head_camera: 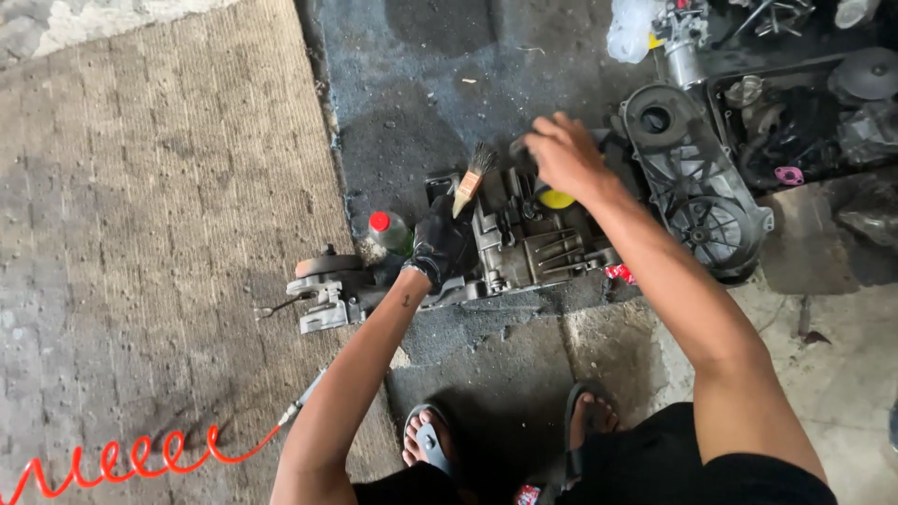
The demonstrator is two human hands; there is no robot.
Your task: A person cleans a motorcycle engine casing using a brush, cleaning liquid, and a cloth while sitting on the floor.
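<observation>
Sandalled feet (430,440) nearest, left hand (438,245) grip closed on paintbrush (470,180), right hand (564,154) clasping engine casing (533,245)

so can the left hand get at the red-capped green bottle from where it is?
Probably yes: the left hand sits right beside the red-capped green bottle, nothing between them, but it holds a wooden-handled paintbrush.

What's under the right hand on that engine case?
Under the right hand, a yellow round part shows on the grey engine case. The palm covers whatever the fingers grip.
</observation>
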